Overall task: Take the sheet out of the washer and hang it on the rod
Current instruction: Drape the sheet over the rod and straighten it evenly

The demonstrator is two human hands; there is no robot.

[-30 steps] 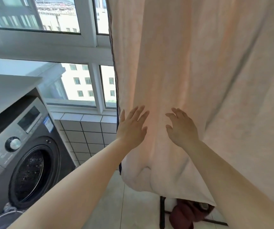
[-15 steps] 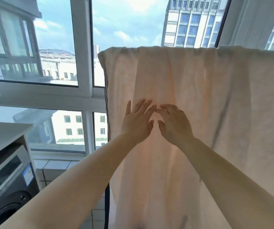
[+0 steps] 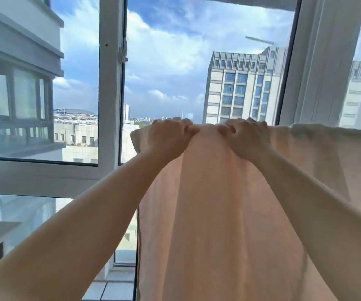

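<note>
At the top fold, your left hand (image 3: pixel 170 135) and right hand (image 3: pixel 245 135) sit close together, fingers curled over the sheet (image 3: pixel 218 213) where it drapes across the rod. The rod itself is hidden under the cloth, so you can only trace its line by the fold, which runs left to right in front of the window (image 3: pixel 110 83). Both hands grip bunched cloth on that line, thumbs nearly meeting at a small hump between them. The sheet hangs straight down below your knuckles, with more of it off to the right. Your left hand is nearer the sheet's free left edge; any spreading probably runs outward along the fold.
</note>
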